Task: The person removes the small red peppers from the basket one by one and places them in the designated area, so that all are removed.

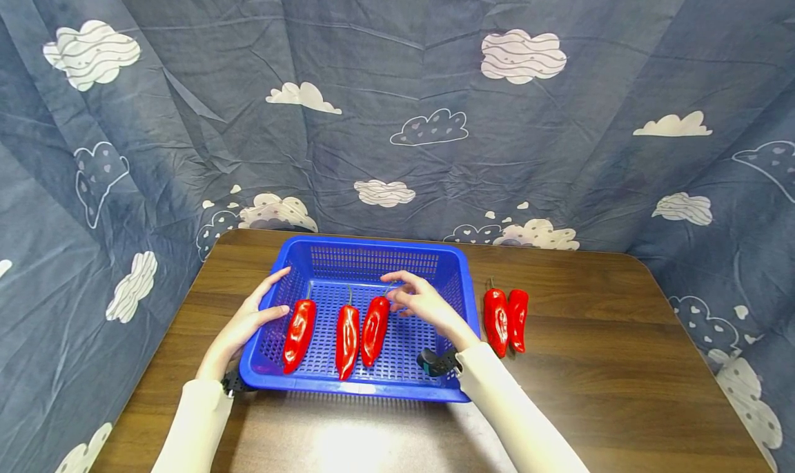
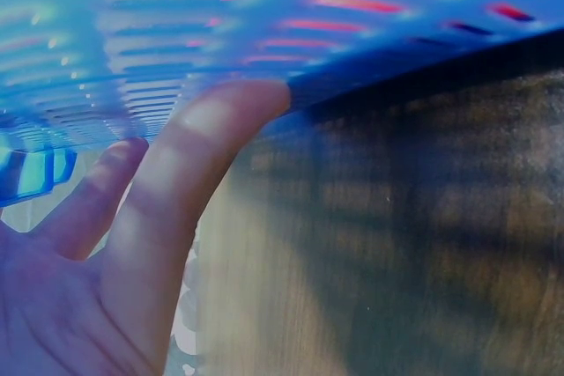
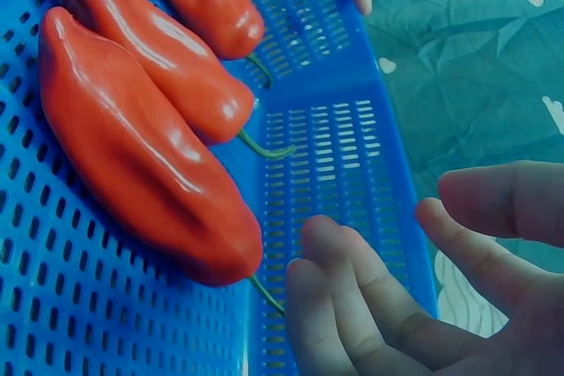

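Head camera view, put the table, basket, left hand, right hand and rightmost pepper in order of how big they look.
1. table
2. basket
3. left hand and right hand: they look about alike, so I won't rank them
4. rightmost pepper

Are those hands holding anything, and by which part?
The right hand holds nothing. The left hand touches the left side of the blue basket; whether it grips it cannot be told.

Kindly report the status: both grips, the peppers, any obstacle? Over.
Left grip touching blue basket's left side; right grip empty, over basket. Three red peppers inside, two on table. Basket's right wall between both groups.
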Available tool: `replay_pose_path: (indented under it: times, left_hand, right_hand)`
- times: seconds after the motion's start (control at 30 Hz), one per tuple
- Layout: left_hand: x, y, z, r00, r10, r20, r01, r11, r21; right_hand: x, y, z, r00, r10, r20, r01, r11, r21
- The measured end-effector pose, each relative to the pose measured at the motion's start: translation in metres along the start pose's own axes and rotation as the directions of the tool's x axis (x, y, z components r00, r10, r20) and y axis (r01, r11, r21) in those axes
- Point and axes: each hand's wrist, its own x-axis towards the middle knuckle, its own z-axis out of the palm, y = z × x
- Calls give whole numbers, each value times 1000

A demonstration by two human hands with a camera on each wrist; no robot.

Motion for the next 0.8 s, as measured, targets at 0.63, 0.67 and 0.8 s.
replay_pose_path:
  times: [0.63, 0.67, 0.8]
  left_hand:
    - [-1, 0, 0, 1000, -2, -6, 2, 1000, 5]
    - [0, 0, 0, 1000, -1, -8, 1, 1000, 8]
    - [0, 1, 1, 1000, -5, -12, 5, 1000, 11]
  right_hand:
    - [9, 5, 12, 981, 180, 74, -174, 981, -89]
    - [10, 6, 12, 978, 193, 77, -186, 978, -91]
    - [9, 8, 15, 970, 221, 96, -209, 970, -124]
